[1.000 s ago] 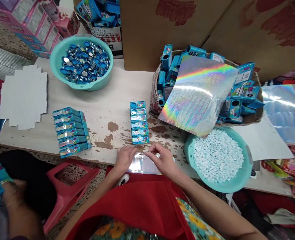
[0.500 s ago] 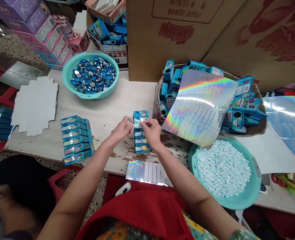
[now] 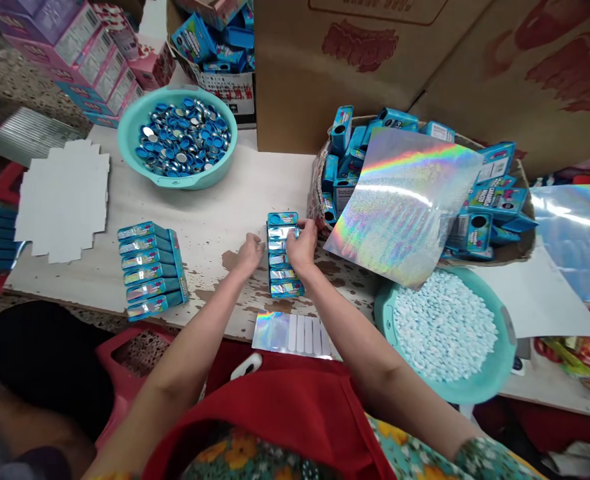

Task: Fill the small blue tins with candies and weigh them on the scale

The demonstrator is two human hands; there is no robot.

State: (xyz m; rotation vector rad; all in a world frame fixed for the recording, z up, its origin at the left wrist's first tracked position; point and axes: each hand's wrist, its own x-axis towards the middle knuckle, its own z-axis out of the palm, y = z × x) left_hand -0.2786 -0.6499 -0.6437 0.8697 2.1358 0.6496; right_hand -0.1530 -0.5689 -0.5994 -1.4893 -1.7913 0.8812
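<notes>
A short row of small blue boxes lies in the middle of the worn white table. My left hand is curled against the row's left side. My right hand presses on the second box from the far end, fingers closed over its silvery top. Both hands pinch that box between them. A holographic sticker sheet with several strips peeled away lies at the near table edge, below my wrists.
A larger block of blue boxes sits to the left, near flat white card. A teal basin of caps stands at the back. A basket of boxes under a holographic sheet and a basin of white pellets are on the right. Another person is at the lower left.
My hands left the sticker sheet at the table edge and reached forward to the row of boxes. They now press on a box near its far end.
</notes>
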